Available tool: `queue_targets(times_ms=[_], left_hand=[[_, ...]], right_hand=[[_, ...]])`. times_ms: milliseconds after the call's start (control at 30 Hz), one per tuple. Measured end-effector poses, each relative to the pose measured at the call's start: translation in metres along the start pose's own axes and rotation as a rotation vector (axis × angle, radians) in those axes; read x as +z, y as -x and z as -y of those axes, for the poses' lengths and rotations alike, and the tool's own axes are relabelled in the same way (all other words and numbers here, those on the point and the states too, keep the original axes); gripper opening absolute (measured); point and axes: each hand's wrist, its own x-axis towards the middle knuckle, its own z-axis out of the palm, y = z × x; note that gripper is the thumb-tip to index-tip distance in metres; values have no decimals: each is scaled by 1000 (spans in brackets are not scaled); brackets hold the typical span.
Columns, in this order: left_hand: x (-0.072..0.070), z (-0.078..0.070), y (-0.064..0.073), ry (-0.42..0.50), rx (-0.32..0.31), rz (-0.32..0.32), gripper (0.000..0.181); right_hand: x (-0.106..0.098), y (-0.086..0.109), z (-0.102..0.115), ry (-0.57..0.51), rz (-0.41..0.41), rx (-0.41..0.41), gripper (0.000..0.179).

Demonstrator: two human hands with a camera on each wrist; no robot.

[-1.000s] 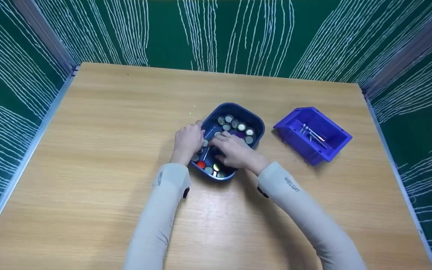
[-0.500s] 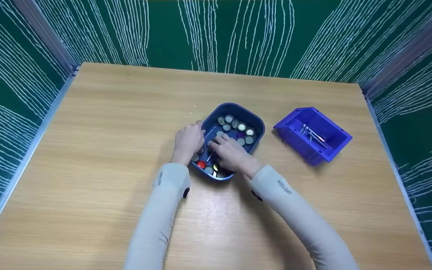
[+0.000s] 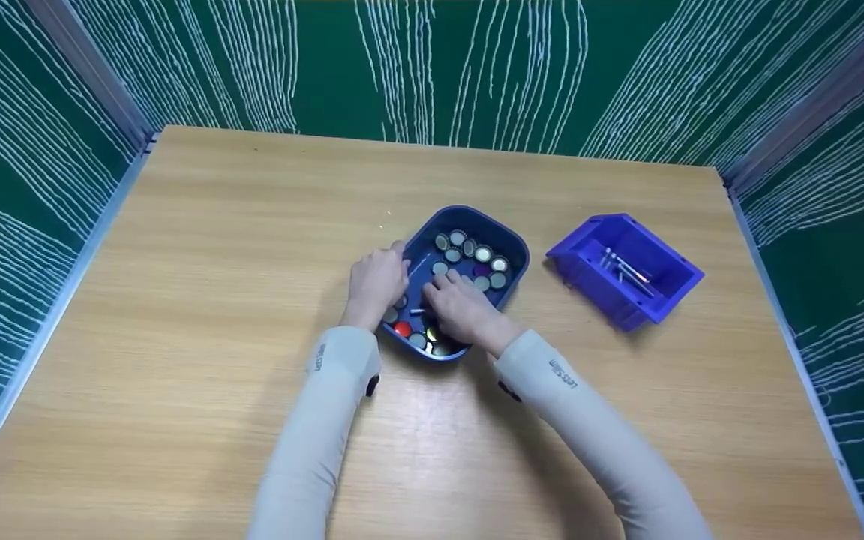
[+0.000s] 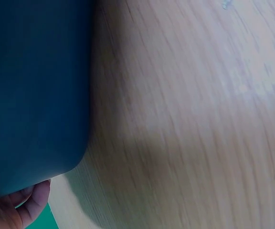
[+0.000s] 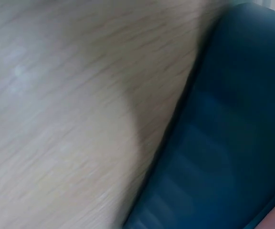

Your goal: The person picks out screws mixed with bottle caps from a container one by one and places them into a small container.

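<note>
A dark blue bin [image 3: 503, 236] with rounded corners stands at mid-table in the head view. My left hand [image 3: 378, 279] grips its left rim, and some of its fingers [image 4: 35, 205] show at the bin's wall [image 4: 37, 95] in the left wrist view. Inside the bin is my right hand [image 3: 462, 306], fingers bent downward. A short silver rod [image 3: 417, 310], like a bolt, pokes out beside its fingertips; whether they pinch it is hidden. Round silver caps [image 3: 483, 253] lie about the bin, along with a red one [image 3: 402, 328] and a purple one [image 3: 481, 269].
To the right stands a purple-blue bin [image 3: 589, 281] with several silver bolts [image 3: 631, 270] in it. Tiny light specks [image 3: 385, 220] dot the wooden table [image 3: 252, 225] behind my left hand. Green walls [image 3: 462, 75] with white streaks enclose the back and sides.
My right hand has shifted slightly left and forward inside the bin. The silver rod by its fingertips now lies more level. A few caps near the right hand are newly uncovered; my left hand stays put.
</note>
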Motion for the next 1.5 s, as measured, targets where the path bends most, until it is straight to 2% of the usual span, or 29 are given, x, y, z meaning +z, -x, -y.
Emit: queue_targets(times_ms=[133, 300, 433, 567, 767, 900, 1000, 1167, 1367, 1500], left_hand=[[-1, 0, 0, -5, 2, -3, 35], [0, 1, -1, -10, 9, -7, 35], [1, 2, 0, -3, 17, -15, 35], [1, 2, -1, 10, 15, -14, 35], [0, 2, -1, 22, -4, 11, 36], [0, 1, -1, 24, -10, 21, 35], [1, 0, 0, 7, -5, 13, 33], [1, 1, 0, -7, 1, -9, 32], [1, 1, -1, -5, -5, 3, 33], [1, 0, -1, 2, -11, 25, 35]], right_hand=[[1, 1, 0, -29, -73, 4, 19], [1, 2, 1, -73, -100, 29, 22], [1, 3, 0, -149, -132, 41, 20], [1, 3, -1, -224, -209, 47, 14], [2, 5, -2, -277, -289, 67, 28], [3, 7, -3, -297, -321, 71, 25], [3, 7, -4, -289, -322, 68, 16], [0, 7, -4, -287, -302, 54, 16], [-3, 6, -4, -372, -215, 99, 27], [-3, 6, -5, -431, -194, 126, 24]])
